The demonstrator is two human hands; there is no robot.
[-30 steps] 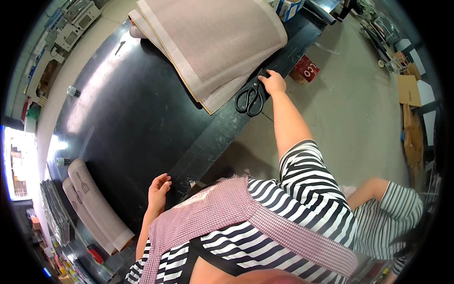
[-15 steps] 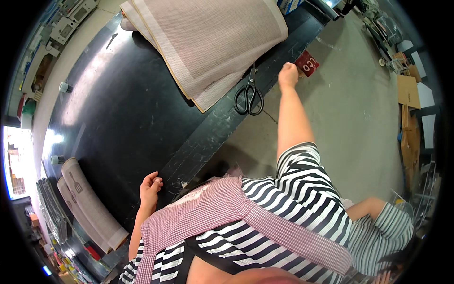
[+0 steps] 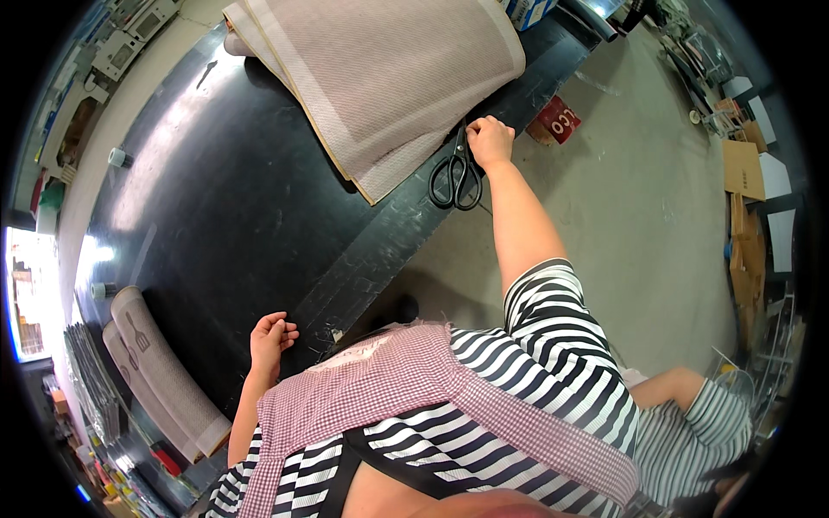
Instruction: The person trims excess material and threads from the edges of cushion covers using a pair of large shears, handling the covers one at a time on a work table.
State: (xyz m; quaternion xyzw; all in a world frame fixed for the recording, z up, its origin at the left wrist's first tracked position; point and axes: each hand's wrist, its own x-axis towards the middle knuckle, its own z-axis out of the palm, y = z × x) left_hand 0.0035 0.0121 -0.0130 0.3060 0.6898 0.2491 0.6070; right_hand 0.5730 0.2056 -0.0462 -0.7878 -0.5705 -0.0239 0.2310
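The right hand's (image 3: 492, 142) fingers are bent narrow, just beside the blades of the black scissors (image 3: 460, 153); whether they grip cannot be told. The scissors lie near the edge of the desk (image 3: 233, 216), beside the beige mats (image 3: 389, 78). The left hand's (image 3: 269, 342) fingers curl loosely, slightly apart, near the same edge.

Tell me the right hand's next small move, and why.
Probably ease the right hand back toward the handle loops of the black scissors: its fingers are up beside the blades, whether touching I can't tell, while both loops lie near the edge of the black table with no hand on them.
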